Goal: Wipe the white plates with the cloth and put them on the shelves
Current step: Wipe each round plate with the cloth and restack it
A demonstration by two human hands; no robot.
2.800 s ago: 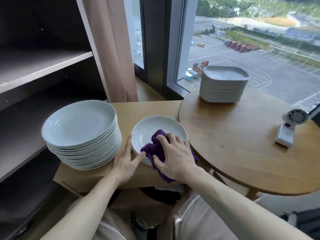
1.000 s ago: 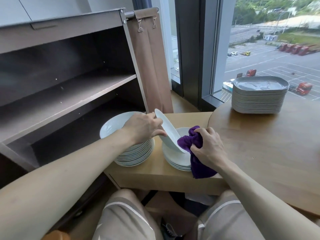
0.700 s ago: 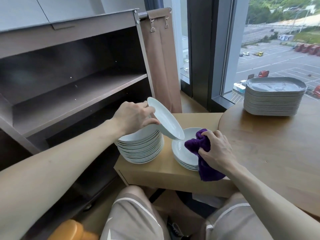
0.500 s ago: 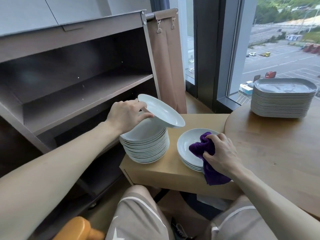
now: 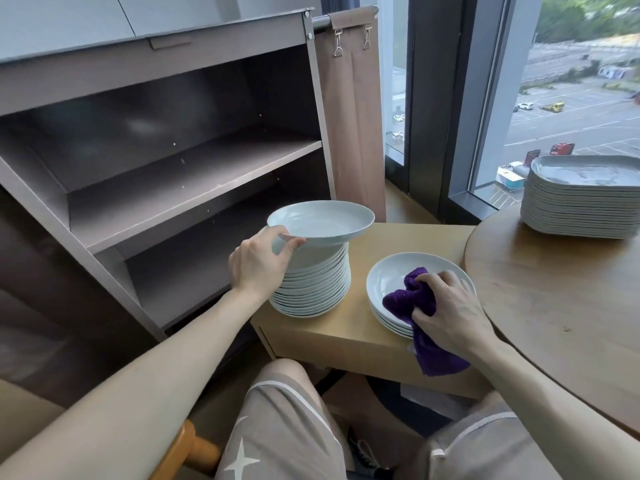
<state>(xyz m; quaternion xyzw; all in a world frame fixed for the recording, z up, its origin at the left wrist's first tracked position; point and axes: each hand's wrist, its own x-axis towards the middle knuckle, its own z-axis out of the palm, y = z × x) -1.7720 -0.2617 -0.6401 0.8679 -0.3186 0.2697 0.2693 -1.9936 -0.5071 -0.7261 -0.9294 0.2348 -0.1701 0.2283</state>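
My left hand pinches the near rim of a white round plate, which it holds level just above a tall stack of white plates on the low wooden cabinet. My right hand grips a bunched purple cloth that lies in the top plate of a short stack of white plates to the right. The cloth's tail hangs over the cabinet's front edge. The brown shelf unit stands open on the left, with bare boards.
A round wooden table on the right carries a stack of grey squarish plates. Behind are a curtain and a window. My knees in grey shorts and a wooden chair part sit below.
My left hand lifted the wiped plate off the short stack, carried it left and levelled it over the tall stack. My right hand stayed on the short stack with the cloth.
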